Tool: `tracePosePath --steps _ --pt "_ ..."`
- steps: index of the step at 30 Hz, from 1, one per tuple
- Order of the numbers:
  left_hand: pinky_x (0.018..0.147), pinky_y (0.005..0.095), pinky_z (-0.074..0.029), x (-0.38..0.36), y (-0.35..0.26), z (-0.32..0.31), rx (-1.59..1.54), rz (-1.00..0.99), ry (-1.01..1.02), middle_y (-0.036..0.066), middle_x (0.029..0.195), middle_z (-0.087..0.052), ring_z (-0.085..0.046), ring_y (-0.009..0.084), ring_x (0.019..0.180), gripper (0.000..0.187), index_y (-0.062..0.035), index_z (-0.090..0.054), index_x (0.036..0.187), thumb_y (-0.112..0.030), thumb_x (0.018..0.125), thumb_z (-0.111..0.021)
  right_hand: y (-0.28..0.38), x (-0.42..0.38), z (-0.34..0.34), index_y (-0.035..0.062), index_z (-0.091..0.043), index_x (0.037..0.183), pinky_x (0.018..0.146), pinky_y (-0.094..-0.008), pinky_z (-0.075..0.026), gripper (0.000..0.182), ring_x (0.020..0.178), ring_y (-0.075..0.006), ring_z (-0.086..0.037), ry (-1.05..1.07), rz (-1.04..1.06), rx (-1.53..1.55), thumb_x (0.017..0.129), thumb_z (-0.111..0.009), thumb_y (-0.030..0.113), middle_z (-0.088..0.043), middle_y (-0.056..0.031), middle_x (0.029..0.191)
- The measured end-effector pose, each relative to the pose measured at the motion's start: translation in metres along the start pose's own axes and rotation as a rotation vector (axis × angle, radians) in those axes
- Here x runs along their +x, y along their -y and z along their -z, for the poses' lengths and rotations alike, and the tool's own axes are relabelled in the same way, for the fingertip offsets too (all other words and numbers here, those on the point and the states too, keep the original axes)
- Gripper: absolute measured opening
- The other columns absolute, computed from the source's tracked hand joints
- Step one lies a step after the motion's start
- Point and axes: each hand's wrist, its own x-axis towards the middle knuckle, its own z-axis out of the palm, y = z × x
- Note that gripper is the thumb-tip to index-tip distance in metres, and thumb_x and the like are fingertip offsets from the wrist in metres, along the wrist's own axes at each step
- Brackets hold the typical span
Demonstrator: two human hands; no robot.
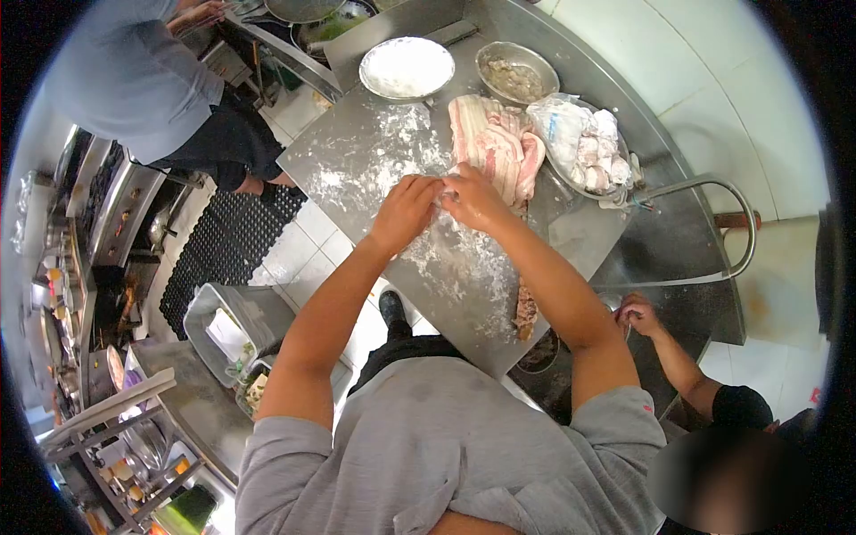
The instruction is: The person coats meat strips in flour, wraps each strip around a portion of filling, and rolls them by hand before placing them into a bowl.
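My left hand (407, 214) and my right hand (473, 201) meet over the floured metal table (374, 147), fingers bent in and tips together. A small pale thing may be pinched between them, but the fingers hide it. Right beyond my right hand lies a stack of raw bacon slices (489, 143), pink and white. A bowl of white flour (407, 68) stands at the far edge. Beside it is a metal bowl (517, 73) with a greyish wet filling. White-dusted rolls (599, 152) sit in a dish at the right, along with a crumpled plastic bag (557, 116).
Reddish meat scraps (526, 312) lie near the table's front right edge. A sink rim with a curved metal pipe (749, 223) is at the right. One co-worker's hand (637, 314) shows there; another person (143, 80) stands far left. A grey bin (241, 321) is on the floor.
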Motion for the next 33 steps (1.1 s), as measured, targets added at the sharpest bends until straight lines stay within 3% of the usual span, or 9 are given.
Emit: tracePosePath --steps 5,12,15,18,23,25,28,31,33 --pt "0.090 0.0393 -0.041 0.013 0.027 -0.004 -0.020 -0.007 0.089 0.010 0.112 -0.054 -0.048 0.0311 0.103 0.045 -0.0052 -0.056 0.109 -0.004 0.066 -0.068 0.008 -0.007 0.001 0.0075 -0.052 0.117 0.095 -0.0443 -0.036 0.047 0.109 -0.0322 -0.047 -0.194 0.161 -0.143 0.073 -0.065 0.017 -0.050 -0.0153 0.117" --pt "0.095 0.0373 -0.038 0.017 0.042 -0.014 -0.105 0.278 -0.062 0.011 0.110 -0.056 -0.048 0.0299 0.107 0.041 -0.0055 -0.057 0.113 -0.010 0.073 -0.064 0.003 0.003 -0.005 0.0125 -0.054 0.110 0.094 -0.0479 -0.036 0.041 0.110 -0.0269 -0.047 -0.235 0.270 -0.232 0.071 -0.066 0.014 -0.054 -0.0053 0.114" --pt "0.094 0.0365 -0.039 0.011 0.027 -0.014 -0.381 0.553 -0.265 0.012 0.112 -0.056 -0.049 0.0273 0.107 0.037 -0.0050 -0.057 0.115 -0.013 0.078 -0.062 -0.003 0.023 -0.004 0.0124 -0.054 0.112 0.093 -0.0448 -0.037 0.044 0.109 -0.0267 -0.049 -0.147 0.221 -0.224 0.070 -0.067 0.017 -0.058 -0.0064 0.108" --pt "0.088 0.0361 -0.042 0.001 0.009 -0.008 -0.718 0.769 -0.413 0.008 0.112 -0.056 -0.052 0.0230 0.103 0.033 -0.0048 -0.056 0.115 -0.021 0.087 -0.057 0.032 0.031 0.031 0.0093 -0.053 0.112 0.088 -0.0371 -0.042 0.045 0.102 -0.0245 -0.054 -0.009 -0.120 -0.206 0.072 -0.067 0.022 -0.060 -0.0085 0.102" --pt "0.083 0.0328 -0.044 0.005 -0.017 0.000 -1.393 1.075 -0.572 0.007 0.109 -0.057 -0.053 0.0193 0.099 0.041 -0.0083 -0.048 0.122 -0.037 0.092 -0.049 0.012 0.036 0.019 0.0089 -0.053 0.114 0.072 -0.0336 -0.048 0.039 0.090 -0.0175 -0.059 0.081 -0.436 0.976 0.082 -0.062 0.028 -0.061 -0.0087 0.101" --pt "0.080 0.0331 -0.044 0.005 -0.024 -0.003 -1.620 0.994 -0.527 0.007 0.105 -0.058 -0.055 0.0199 0.093 0.044 -0.0098 -0.046 0.120 -0.045 0.094 -0.040 0.023 0.015 0.012 0.0133 -0.053 0.113 0.066 -0.0295 -0.047 0.032 0.083 -0.0150 -0.059 0.115 -0.483 1.571 0.084 -0.061 0.022 -0.062 -0.0071 0.096" --pt "0.079 0.0355 -0.046 0.004 -0.043 -0.001 -1.855 0.967 -0.587 0.007 0.101 -0.060 -0.057 0.0217 0.090 0.044 -0.0091 -0.050 0.113 -0.047 0.095 -0.036 0.058 -0.003 0.007 0.0106 -0.056 0.112 0.066 -0.0283 -0.046 0.029 0.081 -0.0160 -0.059 0.056 -0.574 1.413 0.085 -0.060 0.019 -0.061 -0.0073 0.096" --pt "0.076 0.0336 -0.046 -0.006 -0.038 -0.007 -1.914 1.000 -0.580 0.005 0.098 -0.059 -0.057 0.0170 0.085 0.043 -0.0090 -0.052 0.110 -0.047 0.094 -0.039 0.070 -0.015 0.001 0.0065 -0.059 0.108 0.070 -0.0295 -0.047 0.026 0.083 -0.0180 -0.060 -0.289 -0.123 0.444 0.084 -0.059 0.016 -0.060 -0.0092 0.102" --pt "0.079 0.0351 -0.047 -0.010 -0.034 -0.010 -1.895 1.028 -0.557 0.008 0.100 -0.060 -0.057 0.0203 0.092 0.047 -0.0071 -0.052 0.110 -0.049 0.094 -0.037 0.075 -0.027 0.003 0.0041 -0.061 0.106 0.076 -0.0335 -0.046 0.025 0.091 -0.0248 -0.058 -0.336 -0.131 0.419 0.083 -0.057 0.012 -0.057 -0.0134 0.111"
